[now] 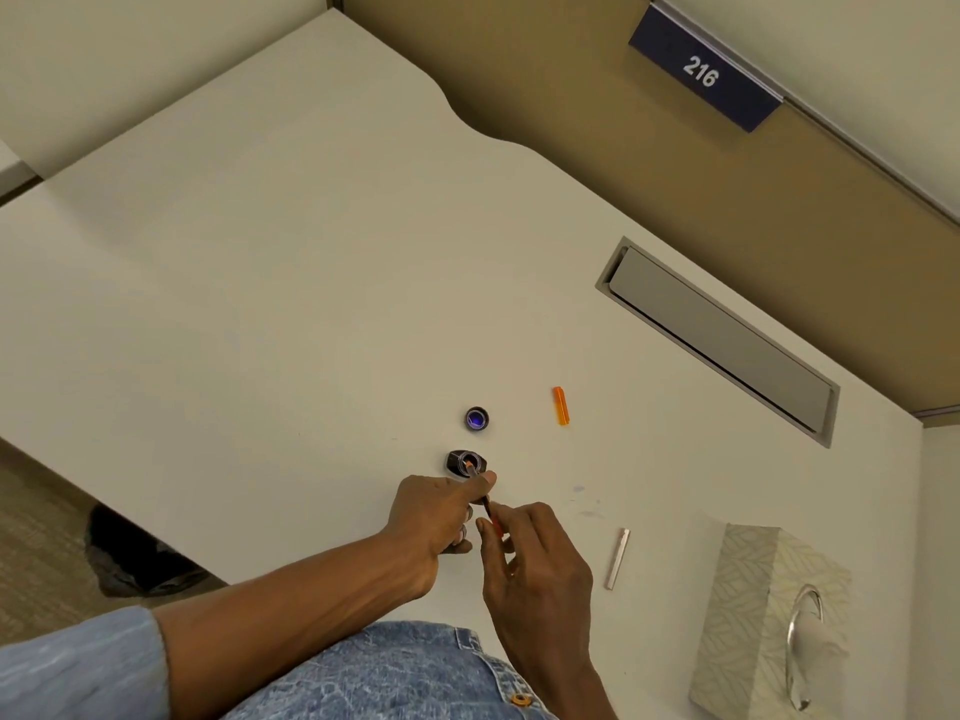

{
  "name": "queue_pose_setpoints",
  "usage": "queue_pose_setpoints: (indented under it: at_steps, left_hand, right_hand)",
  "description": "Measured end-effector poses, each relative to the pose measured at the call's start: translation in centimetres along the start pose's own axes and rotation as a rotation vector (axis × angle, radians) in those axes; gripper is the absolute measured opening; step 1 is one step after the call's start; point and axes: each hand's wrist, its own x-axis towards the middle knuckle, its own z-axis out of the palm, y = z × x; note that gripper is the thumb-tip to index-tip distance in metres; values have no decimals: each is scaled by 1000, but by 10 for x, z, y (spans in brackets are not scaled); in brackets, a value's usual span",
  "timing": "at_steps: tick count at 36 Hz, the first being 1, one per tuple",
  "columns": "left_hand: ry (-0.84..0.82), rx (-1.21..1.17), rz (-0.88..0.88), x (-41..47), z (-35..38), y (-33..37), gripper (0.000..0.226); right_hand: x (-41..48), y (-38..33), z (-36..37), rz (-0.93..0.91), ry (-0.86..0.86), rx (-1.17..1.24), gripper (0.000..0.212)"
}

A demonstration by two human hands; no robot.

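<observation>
A small dark ink bottle (464,462) stands open on the white desk (260,304). My left hand (436,517) holds the bottle from the near side, thumb against it. My right hand (530,553) pinches a thin orange pen part (488,509) whose tip dips into the bottle's mouth. The bottle's cap (476,419) lies just beyond, inside up, blue with ink. An orange pen piece (561,405) lies farther right. A silver pen piece (617,558) lies right of my right hand.
A patterned tissue box (769,615) stands at the right near edge. A grey cable flap (719,337) is set into the desk at the back right. Faint blue ink marks (584,498) stain the desk. A dark object (135,558) sits on the floor at the left.
</observation>
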Motion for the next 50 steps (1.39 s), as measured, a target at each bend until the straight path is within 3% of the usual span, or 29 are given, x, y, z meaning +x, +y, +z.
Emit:
queue_pose_setpoints:
  at_steps: [23, 31, 34, 39, 44, 46, 50]
  left_hand:
    - [-13, 60, 75, 3, 0, -5, 34]
    - [-49, 173, 146, -2, -13, -4, 46]
    - [-51, 367, 253, -8, -22, -6, 54]
    - [155, 1008, 594, -12, -43, -18, 60]
    - [268, 1229, 981, 5, -73, -37, 57]
    - [273, 1292, 1008, 10, -81, -39, 59]
    - [177, 1417, 891, 17, -90, -36, 86]
  right_hand:
    - [4, -10, 5, 37, -3, -81, 27]
    - [6, -7, 3, 21, 23, -105, 24]
    - [8, -3, 3, 17, 42, -108, 24]
    - [10, -1, 1, 11, 53, -114, 20]
    - [12, -1, 2, 9, 59, -109, 20]
    - [12, -1, 2, 7, 65, -102, 21]
    - [11, -2, 3, 26, 69, -101, 25]
